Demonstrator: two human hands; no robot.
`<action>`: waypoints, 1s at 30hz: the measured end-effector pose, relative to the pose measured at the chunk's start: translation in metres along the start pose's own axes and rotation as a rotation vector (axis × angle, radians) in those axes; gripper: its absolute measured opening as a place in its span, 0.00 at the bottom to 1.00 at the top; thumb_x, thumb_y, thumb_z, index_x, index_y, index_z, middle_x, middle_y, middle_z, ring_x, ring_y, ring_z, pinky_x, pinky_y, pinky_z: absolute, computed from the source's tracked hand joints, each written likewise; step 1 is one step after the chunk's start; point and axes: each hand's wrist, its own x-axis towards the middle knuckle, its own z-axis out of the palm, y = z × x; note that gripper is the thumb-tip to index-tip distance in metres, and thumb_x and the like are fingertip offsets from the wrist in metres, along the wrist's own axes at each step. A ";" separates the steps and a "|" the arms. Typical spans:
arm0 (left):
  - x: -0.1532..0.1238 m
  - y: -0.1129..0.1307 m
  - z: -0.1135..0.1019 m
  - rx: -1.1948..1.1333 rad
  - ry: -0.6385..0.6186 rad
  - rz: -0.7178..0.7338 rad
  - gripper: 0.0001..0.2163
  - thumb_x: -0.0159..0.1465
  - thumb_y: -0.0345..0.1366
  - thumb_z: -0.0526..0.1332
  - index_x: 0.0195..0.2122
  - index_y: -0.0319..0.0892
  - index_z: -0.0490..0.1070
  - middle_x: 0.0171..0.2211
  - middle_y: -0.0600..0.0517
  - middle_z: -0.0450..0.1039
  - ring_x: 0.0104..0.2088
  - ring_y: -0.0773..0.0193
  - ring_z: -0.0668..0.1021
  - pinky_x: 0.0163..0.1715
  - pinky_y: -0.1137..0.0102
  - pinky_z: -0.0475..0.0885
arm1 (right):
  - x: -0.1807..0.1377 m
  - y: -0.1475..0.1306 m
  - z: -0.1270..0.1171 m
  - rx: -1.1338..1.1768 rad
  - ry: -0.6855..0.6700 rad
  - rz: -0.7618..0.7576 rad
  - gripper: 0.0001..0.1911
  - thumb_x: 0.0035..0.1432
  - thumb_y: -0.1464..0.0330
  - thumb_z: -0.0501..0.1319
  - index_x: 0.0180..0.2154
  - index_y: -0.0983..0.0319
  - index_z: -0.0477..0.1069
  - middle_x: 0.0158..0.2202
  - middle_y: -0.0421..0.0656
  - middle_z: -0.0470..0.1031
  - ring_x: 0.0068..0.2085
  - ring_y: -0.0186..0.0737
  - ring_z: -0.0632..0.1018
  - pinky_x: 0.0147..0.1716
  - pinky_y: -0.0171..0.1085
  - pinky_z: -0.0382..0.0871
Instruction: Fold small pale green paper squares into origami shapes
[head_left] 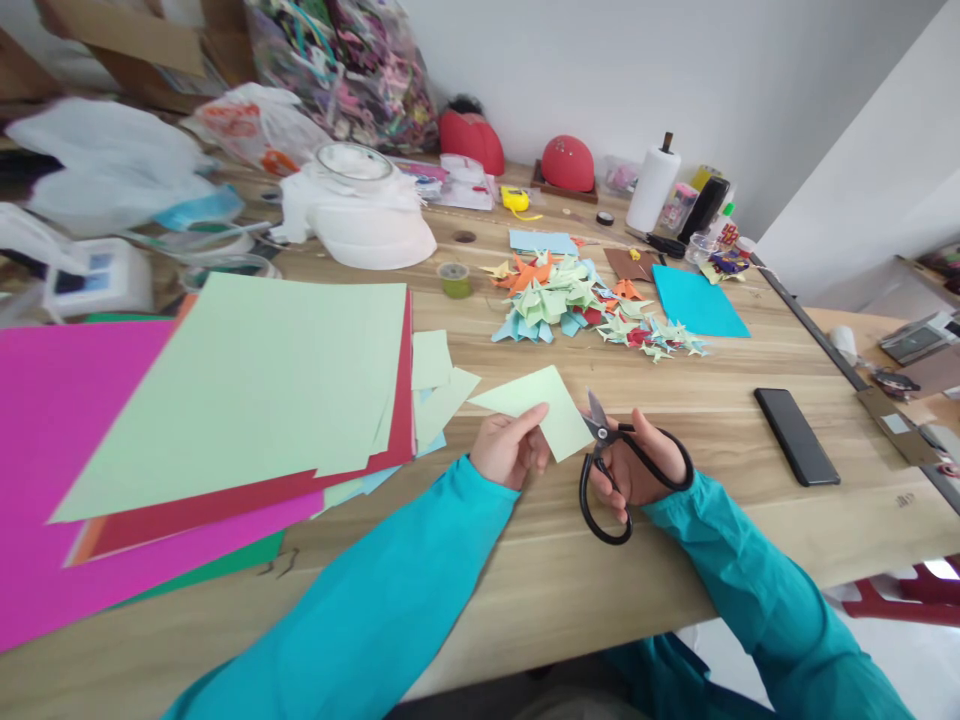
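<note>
Between thumb and fingers, my left hand [511, 445] pinches a pale green sheet of paper [566, 418] above the table. My right hand [637, 465] has its fingers in the black handles of a pair of scissors [602, 434]. The blades are parted, close to the paper's right corner; whether they touch it I cannot tell. Smaller cut pieces of pale green paper [430, 360] lie left of my left hand, beside a large stack of pale green sheets [262, 385]. Beyond my hands is a heap of folded paper shapes [559, 295] in green, orange, blue and red.
A black phone [796, 436] lies to the right. Behind the heap are a turquoise sheet [700, 300], a yellow tape measure [515, 200] and a white roll [653, 188]. A white cap [371, 230] and plastic bags [112, 165] crowd the back left.
</note>
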 end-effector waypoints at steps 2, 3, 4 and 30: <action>-0.001 -0.002 0.001 0.027 -0.011 0.019 0.21 0.50 0.43 0.61 0.06 0.36 0.63 0.04 0.51 0.61 0.06 0.72 0.63 0.06 0.76 0.55 | 0.001 0.001 0.000 -0.004 0.014 -0.001 0.33 0.55 0.49 0.26 0.53 0.59 0.48 0.23 0.42 0.68 0.19 0.37 0.70 0.15 0.33 0.62; -0.001 -0.002 0.001 0.030 -0.011 0.024 0.21 0.50 0.43 0.61 0.06 0.36 0.63 0.04 0.51 0.61 0.06 0.72 0.63 0.06 0.76 0.55 | 0.001 0.001 0.000 -0.003 0.015 -0.003 0.33 0.55 0.49 0.27 0.53 0.59 0.48 0.23 0.42 0.68 0.19 0.37 0.70 0.15 0.33 0.61; -0.002 -0.003 0.002 0.022 -0.005 0.026 0.20 0.50 0.42 0.61 0.07 0.35 0.64 0.04 0.51 0.61 0.06 0.72 0.63 0.06 0.76 0.55 | 0.001 0.002 -0.001 -0.002 0.012 -0.003 0.33 0.55 0.48 0.27 0.53 0.60 0.49 0.23 0.42 0.68 0.19 0.37 0.70 0.15 0.33 0.61; -0.002 -0.001 0.007 -0.078 0.100 0.088 0.12 0.45 0.39 0.65 0.21 0.35 0.68 0.13 0.54 0.69 0.07 0.72 0.65 0.03 0.77 0.58 | 0.005 0.004 0.000 -0.012 0.031 0.004 0.40 0.50 0.44 0.23 0.53 0.58 0.50 0.21 0.40 0.66 0.16 0.34 0.66 0.13 0.32 0.57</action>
